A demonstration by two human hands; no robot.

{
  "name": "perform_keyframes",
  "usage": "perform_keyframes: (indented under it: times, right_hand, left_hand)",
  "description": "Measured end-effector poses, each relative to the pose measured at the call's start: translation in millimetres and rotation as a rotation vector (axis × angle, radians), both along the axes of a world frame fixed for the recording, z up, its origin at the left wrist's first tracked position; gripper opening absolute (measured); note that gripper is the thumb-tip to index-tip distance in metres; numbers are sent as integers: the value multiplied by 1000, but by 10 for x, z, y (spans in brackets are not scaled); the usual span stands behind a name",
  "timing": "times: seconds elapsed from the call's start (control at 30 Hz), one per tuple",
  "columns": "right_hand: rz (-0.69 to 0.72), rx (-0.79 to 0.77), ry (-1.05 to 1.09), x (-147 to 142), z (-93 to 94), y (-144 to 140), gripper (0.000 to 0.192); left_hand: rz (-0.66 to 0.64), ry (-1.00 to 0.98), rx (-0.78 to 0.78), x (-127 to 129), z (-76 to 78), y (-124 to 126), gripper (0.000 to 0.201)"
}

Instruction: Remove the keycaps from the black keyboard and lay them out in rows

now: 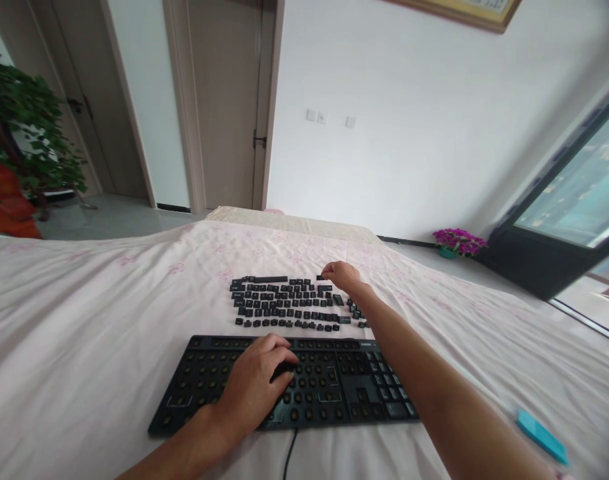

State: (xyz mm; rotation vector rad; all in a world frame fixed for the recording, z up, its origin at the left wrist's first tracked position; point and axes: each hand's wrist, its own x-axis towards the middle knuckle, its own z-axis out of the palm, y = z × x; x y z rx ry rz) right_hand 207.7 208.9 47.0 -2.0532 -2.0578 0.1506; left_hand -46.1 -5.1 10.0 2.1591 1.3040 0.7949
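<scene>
A black keyboard (329, 363) lies on the bed, most of its keycaps off and bare key stems showing; the number pad at its right still has caps. My left hand (260, 375) rests on the keyboard's middle, fingers apart and slightly curved, holding nothing that I can see. Beyond the keyboard, loose black keycaps (284, 303) are laid out in rows, with a long space bar (269, 279) in the farthest row. My right hand (341, 274) reaches past them, fingertips pinched on a small black keycap (320, 277) at the far right of that row.
A pale pink floral sheet (84, 320) covers the bed, with soft folds. A blue object (541, 437) lies at the lower right. The keyboard's cable (289, 453) runs toward me. More loose keycaps (355, 311) sit partly behind my right forearm.
</scene>
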Motion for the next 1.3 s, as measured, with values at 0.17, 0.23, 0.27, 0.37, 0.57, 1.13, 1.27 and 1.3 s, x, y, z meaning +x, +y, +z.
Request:
perform_keyframes:
  times: [0.17, 0.23, 0.27, 0.37, 0.57, 1.13, 1.27, 1.3]
  right_hand:
    - [5, -48, 5, 20, -150, 161, 15]
    - [10, -64, 10, 20, -185, 193, 15]
    - [14, -70, 12, 19, -199, 204, 16]
    - [20, -82, 16, 13, -228, 222, 16]
    - [17, -95, 13, 11, -234, 232, 17]
    - [-78, -29, -33, 318, 123, -208, 28]
    - [-112, -28, -77, 535, 219, -587, 28]
    - [-122, -28, -85, 593, 224, -690, 29]
  left_hand:
    - [11, -5, -6, 7, -8, 27, 19]
    - [10, -7, -7, 6, -12, 32, 18]
    - [9, -5, -8, 5, -14, 33, 18]
    - [10, 0, -5, 7, -20, 38, 18]
    - [14, 5, 8, 12, -31, 30, 18]
    - [-7, -36, 39, -9, -41, 11, 18]
    - [-16, -86, 50, -33, 6, -3, 22]
    - [-17, -100, 57, -55, 31, 2, 23]
